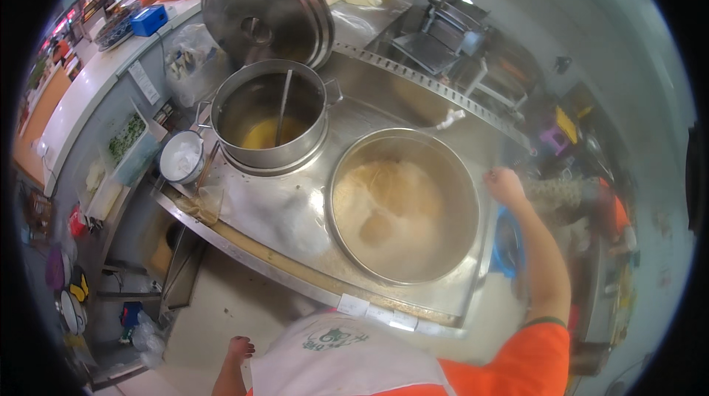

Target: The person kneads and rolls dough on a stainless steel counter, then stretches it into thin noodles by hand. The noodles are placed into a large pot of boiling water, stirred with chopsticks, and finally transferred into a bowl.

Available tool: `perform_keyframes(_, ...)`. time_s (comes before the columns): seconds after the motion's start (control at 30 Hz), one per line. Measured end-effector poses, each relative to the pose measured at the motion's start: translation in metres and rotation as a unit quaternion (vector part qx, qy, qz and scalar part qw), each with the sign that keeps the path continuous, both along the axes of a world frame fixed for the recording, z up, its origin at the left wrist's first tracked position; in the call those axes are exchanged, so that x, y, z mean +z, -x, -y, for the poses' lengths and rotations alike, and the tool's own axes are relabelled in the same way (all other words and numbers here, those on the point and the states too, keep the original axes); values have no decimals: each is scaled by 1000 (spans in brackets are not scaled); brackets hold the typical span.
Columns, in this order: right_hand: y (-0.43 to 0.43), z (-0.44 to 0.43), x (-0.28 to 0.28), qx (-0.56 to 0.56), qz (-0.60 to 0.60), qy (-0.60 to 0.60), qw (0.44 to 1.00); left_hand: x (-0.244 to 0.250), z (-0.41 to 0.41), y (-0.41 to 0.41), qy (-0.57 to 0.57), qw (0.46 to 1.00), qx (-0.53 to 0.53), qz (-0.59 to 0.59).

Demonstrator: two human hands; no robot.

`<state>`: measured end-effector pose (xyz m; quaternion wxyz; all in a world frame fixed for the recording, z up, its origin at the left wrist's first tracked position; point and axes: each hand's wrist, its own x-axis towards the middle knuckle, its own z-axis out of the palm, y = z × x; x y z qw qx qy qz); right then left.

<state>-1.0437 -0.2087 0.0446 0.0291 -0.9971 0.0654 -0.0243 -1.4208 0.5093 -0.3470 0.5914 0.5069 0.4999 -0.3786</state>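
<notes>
A wide round steel cooking pot (pixel 339 213) is set into the steel stove top (pixel 277 202) before me. Pale, foamy liquid (pixel 382 202) steams in it. My right hand (pixel 505 187) is raised just past the pot's right rim, its fingers curled and nothing visible in them. Low beside my apron, my left hand (pixel 241 347) hangs with loosely closed fingers and touches nothing. To the left stands a two-handled steel stockpot (pixel 266 157) holding yellowish liquid, with a long metal rod or handle (pixel 284 105) leaning inside. Its large lid (pixel 271 3) stands tilted behind it.
A white bowl (pixel 182 157) and a plastic bag (pixel 207 205) are at the stove's left edge. A white tap (pixel 451 118) is behind the big pot. A blue basin (pixel 507 241) lies to the right; another person in orange (pixel 612 213) is beyond it.
</notes>
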Motion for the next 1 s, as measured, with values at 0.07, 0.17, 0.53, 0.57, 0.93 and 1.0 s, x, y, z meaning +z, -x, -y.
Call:
perform_keyframes(0.07, -33, 1, -13, 16, -13, 53, 998, 8, 5, 3, -4, 999, 41, 11)
perform_keyframes(0.17, -89, 0, -25, 35, 11, 85, 996, 30, 29, 12, -5, 996, 91, 25)
perform_keyframes(0.53, -226, 36, -49, 166, -3, 27, 986, 101, 142, 164, -144, 988, -62, 10)
perform_keyframes(0.57, -235, 36, -56, 113, 1, 26, 993, 103, 142, 172, -146, 987, -65, 4)
perform_keyframes(0.93, -132, 4, -39, 8, -18, -311, 950, 63, 82, 95, -123, 977, -129, 116)
perform_keyframes(1.0, -81, -17, -30, 39, -65, -205, 976, 52, 59, 70, -12, 994, -7, 111)
